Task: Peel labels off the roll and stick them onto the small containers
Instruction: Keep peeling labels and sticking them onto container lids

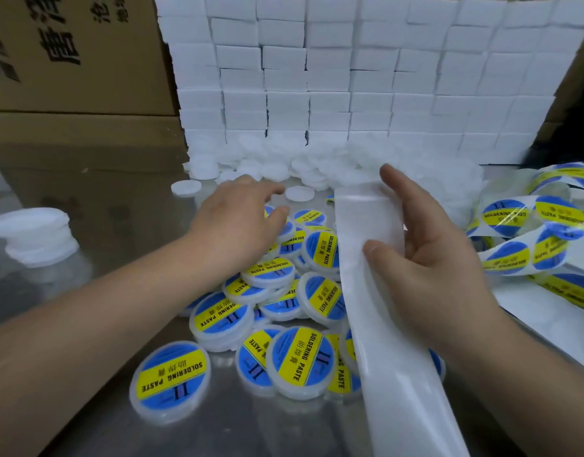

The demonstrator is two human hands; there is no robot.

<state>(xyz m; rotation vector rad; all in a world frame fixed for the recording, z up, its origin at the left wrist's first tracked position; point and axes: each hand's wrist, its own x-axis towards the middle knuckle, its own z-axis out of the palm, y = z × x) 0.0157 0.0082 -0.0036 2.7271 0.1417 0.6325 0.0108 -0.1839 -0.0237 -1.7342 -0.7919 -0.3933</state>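
On the shiny metal tabletop [119,291], seen from the head camera, lies a loose pile of small round white plastic containers [277,291] that already carry a label. Each label is round, blue with a yellow band across it, and the band reads "SOLDERING PASTE" in black capitals, next to three Chinese characters. A dark mark like a double "I" stands on the blue part.

The left hand [241,222] is stretched over the far part of this pile. Its fingers are spread and only a little bent, and it holds nothing. Just beyond its fingertips lies one plain white container [299,193] without a label.

The right hand [429,258] holds a long white glossy backing strip [369,219]. The thumb presses on the front and the fingers are curled behind it. The strip runs from the hand down toward the near edge, over some labelled containers.

To the right, a curling strip of unused labels [515,232] lies on the tabletop with the same blue and yellow print.

At the back is a heap of unlabelled white containers [317,163], and behind it a wall of small white boxes [350,77]. At the left stand brown cardboard cartons [69,61] with large black Chinese characters, and a short stack of white round pieces [36,232].
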